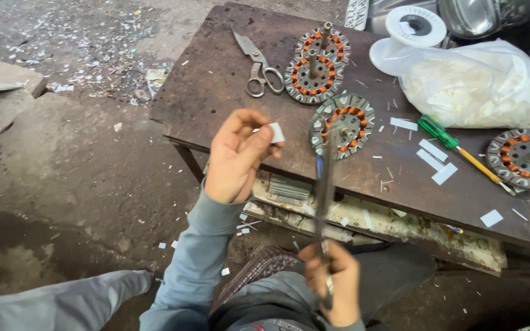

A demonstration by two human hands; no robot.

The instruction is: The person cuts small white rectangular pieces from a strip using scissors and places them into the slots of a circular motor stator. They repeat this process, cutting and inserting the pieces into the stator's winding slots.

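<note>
Head view: right hand (pixel 331 279) grips thin tool (pixel 324 184) pointing away; left hand (pixel 237 156) pinches paper slip (pixel 275 132)

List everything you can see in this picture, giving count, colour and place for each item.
Rusty brown metal table: one, centre right.
Round grey stators with orange copper windings: four; two stacked-looking at table back, one mid-table, one at right edge.
Steel scissors: one, table back.
Green-handled screwdriver: one, table right.
White empty spool: one, back right.
Clear plastic bag of white pieces: one, right.
White paper strips: many, scattered.
Left hand: pinches a small white paper piece.
Right hand: grips a thin dark metal tool.
</note>
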